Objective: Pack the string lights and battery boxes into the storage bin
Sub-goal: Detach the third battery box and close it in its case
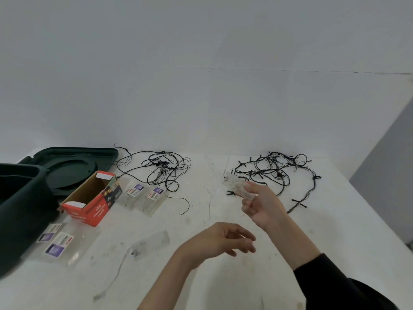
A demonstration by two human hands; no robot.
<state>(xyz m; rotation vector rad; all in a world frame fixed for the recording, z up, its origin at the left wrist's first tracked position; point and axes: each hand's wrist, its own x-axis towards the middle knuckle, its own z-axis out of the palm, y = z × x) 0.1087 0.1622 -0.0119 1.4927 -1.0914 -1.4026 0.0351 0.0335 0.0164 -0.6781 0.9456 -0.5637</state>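
Observation:
My right hand (260,206) pinches a clear plastic battery box (237,186) and holds it up above the white table, near a tangled black string of lights (279,173) at the back right. My left hand (225,239) hovers over the table's middle, fingers loosely curled, holding nothing. A second black string of lights (163,168) lies at the back centre. Another clear battery box (152,243) with a pale wire lies in front of my left hand's side. The dark green storage bin (20,209) stands at the far left, its lid (73,166) flat behind it.
An open red cardboard box (93,198) sits beside the bin. Clear labelled packets lie right of it (145,195) and in front of it (60,242). The table's right edge (380,215) runs diagonally. A pale wall rises behind.

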